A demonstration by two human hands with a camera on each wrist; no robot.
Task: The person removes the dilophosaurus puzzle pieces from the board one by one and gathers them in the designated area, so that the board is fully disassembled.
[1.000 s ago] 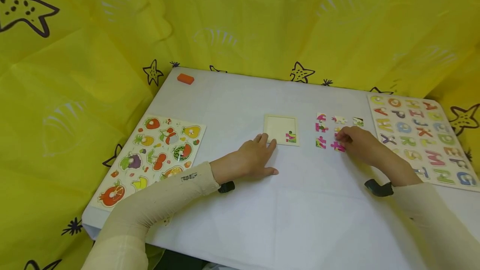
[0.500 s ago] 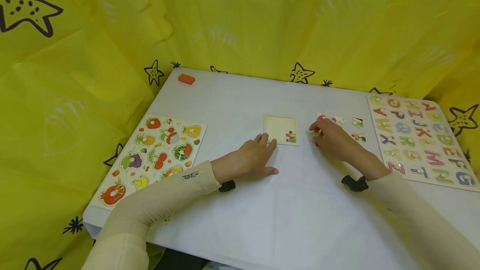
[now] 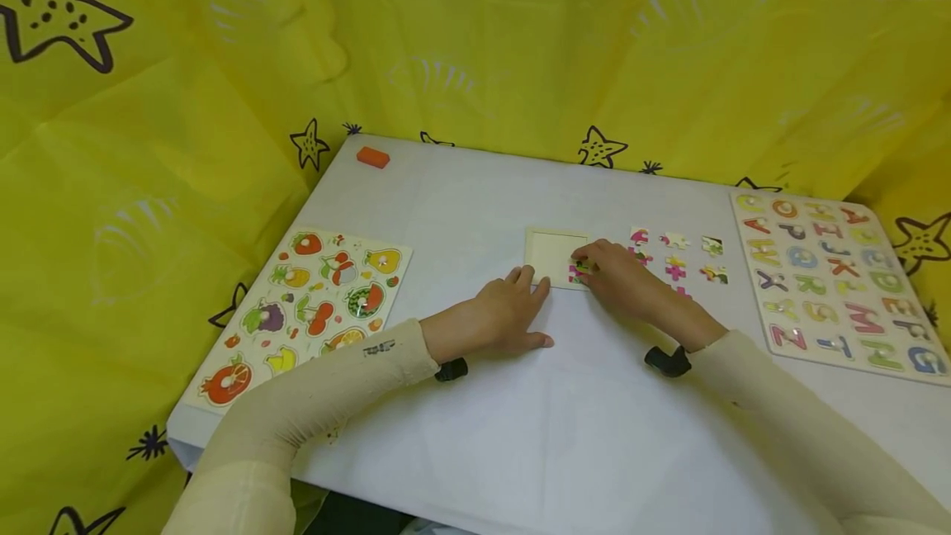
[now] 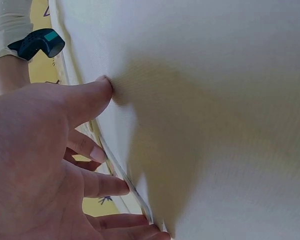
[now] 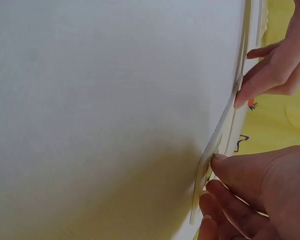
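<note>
A small square puzzle tray (image 3: 551,248) with a pale rim lies near the middle of the table. A pink and green jigsaw piece (image 3: 575,274) sits in its lower right corner, partly covered by my right hand (image 3: 620,279). The thumb and fingertips of that hand pinch a small jigsaw piece, mostly hidden by the fingers, over the tray's right side. My left hand (image 3: 501,316) lies spread with its fingertips on the tray's near left edge. The left wrist view shows its fingers (image 4: 107,185) extended along that edge.
Several loose jigsaw pieces (image 3: 675,267) lie in rows right of the tray. A fruit puzzle board (image 3: 401,271) is at left and an alphabet board (image 3: 787,345) at right. An orange block (image 3: 373,157) sits at the far left corner, before a yellow curtain (image 3: 475,40).
My right hand has moved left from the loose pieces to the tray's right side, uncovering several of those pieces. The left hand has stayed at the tray's edge.
</note>
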